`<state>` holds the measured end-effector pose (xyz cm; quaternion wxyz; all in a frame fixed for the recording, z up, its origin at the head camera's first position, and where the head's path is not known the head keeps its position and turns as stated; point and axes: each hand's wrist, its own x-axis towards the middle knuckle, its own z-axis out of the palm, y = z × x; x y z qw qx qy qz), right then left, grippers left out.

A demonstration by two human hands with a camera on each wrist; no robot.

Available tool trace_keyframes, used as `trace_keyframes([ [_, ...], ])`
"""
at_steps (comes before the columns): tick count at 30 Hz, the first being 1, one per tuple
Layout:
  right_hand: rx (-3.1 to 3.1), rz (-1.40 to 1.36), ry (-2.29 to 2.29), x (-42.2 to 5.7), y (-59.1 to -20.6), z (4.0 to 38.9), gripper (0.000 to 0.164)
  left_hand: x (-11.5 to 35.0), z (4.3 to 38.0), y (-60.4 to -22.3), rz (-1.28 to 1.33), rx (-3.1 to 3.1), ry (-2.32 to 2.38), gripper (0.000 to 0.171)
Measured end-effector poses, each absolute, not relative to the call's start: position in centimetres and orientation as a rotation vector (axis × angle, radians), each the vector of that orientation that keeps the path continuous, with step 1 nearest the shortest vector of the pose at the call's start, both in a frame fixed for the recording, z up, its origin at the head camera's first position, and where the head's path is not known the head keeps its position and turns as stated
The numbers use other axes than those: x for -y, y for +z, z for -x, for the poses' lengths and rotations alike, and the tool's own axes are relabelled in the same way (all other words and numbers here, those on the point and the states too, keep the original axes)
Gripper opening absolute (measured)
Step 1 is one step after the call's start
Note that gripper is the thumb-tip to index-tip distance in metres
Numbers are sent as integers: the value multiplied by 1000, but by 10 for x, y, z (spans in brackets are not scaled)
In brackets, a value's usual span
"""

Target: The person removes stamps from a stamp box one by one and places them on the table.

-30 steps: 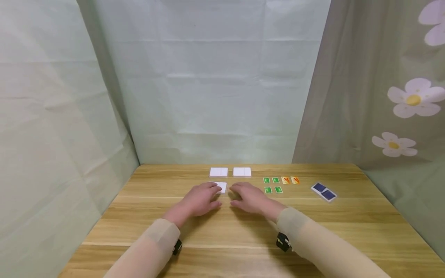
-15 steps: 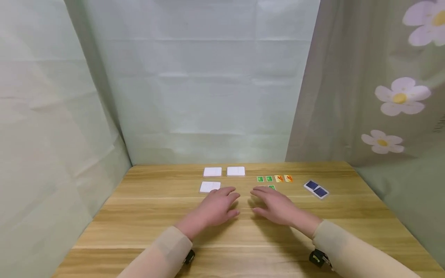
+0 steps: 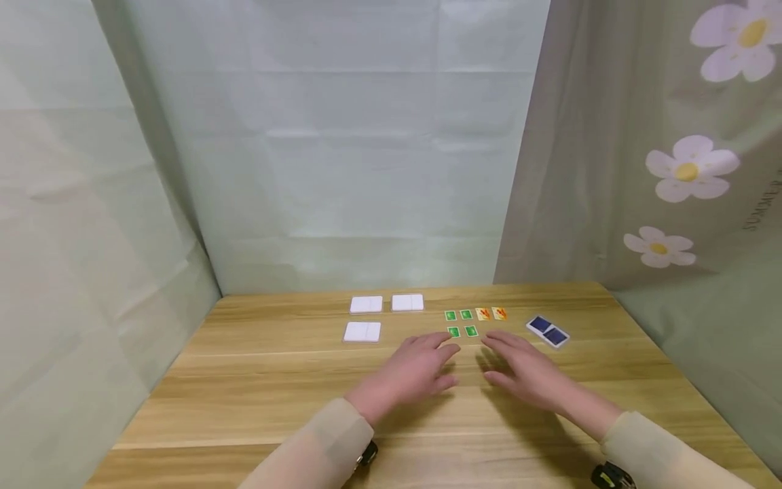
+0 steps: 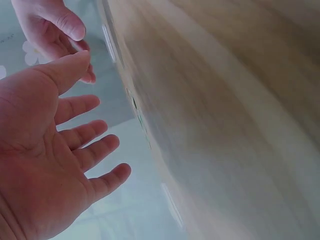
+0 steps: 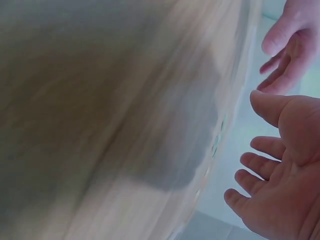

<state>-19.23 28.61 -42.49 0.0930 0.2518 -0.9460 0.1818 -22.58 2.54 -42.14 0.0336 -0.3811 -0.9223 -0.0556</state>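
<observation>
My left hand [image 3: 418,370] hovers over the wooden table with fingers loosely spread, holding nothing; its fingertips overlap the edge of a small green card [image 3: 453,332] in the head view. Facing it, my right hand [image 3: 528,370] is also held with relaxed fingers and nothing in them, near another green card [image 3: 471,331]. Behind these lie two more green cards, one of them at the left end [image 3: 451,316], and two orange-patterned cards, the nearer-left one [image 3: 483,314] beside the other [image 3: 499,313]. In the left wrist view the left palm [image 4: 40,170] shows bare; the right palm [image 5: 290,195] does too in its view.
White rectangular cards lie at the left: a front one [image 3: 362,331], a back-left one [image 3: 366,304] and a back-right one [image 3: 407,302]. A white holder with two dark blue panels [image 3: 548,331] lies at the right. Cloth curtains [image 3: 354,170] stand behind the table [image 3: 275,387].
Both hands have moved right, away from the front white card, and toward the small green cards. The head view has turned slightly right. The cards appear to lie as before.
</observation>
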Motion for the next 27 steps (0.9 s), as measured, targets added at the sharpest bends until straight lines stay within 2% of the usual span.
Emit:
trace_keyframes([
  [27,2793,-422,502,-362,-437,190,63,-90,245,-425,1267,2802,-145,58],
])
